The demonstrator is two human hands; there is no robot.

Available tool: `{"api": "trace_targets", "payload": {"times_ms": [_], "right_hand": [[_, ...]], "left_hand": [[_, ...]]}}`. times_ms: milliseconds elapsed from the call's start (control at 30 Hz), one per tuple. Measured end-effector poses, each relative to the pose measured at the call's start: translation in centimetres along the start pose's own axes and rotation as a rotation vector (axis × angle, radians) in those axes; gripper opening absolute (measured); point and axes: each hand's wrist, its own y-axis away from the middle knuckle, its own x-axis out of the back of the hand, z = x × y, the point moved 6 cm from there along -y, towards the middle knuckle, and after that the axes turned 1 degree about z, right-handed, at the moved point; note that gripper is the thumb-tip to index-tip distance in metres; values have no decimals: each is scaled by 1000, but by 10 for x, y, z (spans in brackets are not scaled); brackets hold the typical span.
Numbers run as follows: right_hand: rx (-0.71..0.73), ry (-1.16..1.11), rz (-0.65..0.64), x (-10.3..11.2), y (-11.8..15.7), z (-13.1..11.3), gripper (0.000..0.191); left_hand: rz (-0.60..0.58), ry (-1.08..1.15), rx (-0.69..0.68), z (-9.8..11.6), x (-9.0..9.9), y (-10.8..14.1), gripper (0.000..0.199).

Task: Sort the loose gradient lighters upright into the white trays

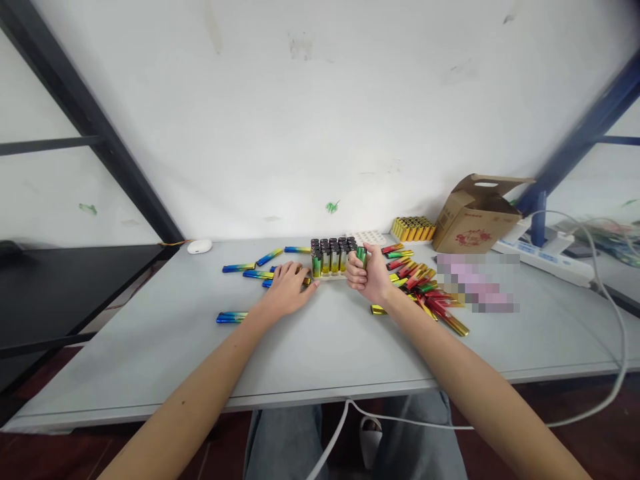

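Note:
Several shiny tubes with dark tops, lighter-like in shape, stand upright in rows in a white tray (327, 277); the front ones (334, 260) are yellow and green below. My right hand (367, 272) is closed around a shiny green tube (361, 253) at the tray's right end, with the tube's lower part hidden by the fingers. My left hand (289, 288) lies with fingers stretched over some blue tubes, its thumb close to the tray's left corner. More blue-and-yellow tubes (239, 268) are scattered to its left. Red, green and gold tubes (425, 288) lie heaped right of my right hand.
A white tray with holes (369, 237) lies behind the rows. Upright yellow tubes (414, 229) fill another tray beside an open cardboard box (473, 217). A power strip (547, 260) with white cables is at right, and a white oval case (200, 247) at back left.

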Motion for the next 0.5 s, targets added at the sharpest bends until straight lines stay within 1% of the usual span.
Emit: {"api": "trace_targets", "payload": {"times_ms": [100, 267, 433, 500], "right_hand": [[29, 12, 15, 2, -1, -1, 40], [32, 52, 27, 0, 0, -3, 40], [66, 106, 7, -3, 0, -5, 28], [112, 172, 13, -1, -2, -5, 29]], "left_hand": [[7, -4, -5, 1, 1, 0, 39], [21, 28, -10, 1, 2, 0, 37], [20, 38, -1, -1, 0, 0, 39], [26, 35, -2, -1, -1, 0, 38]]}}
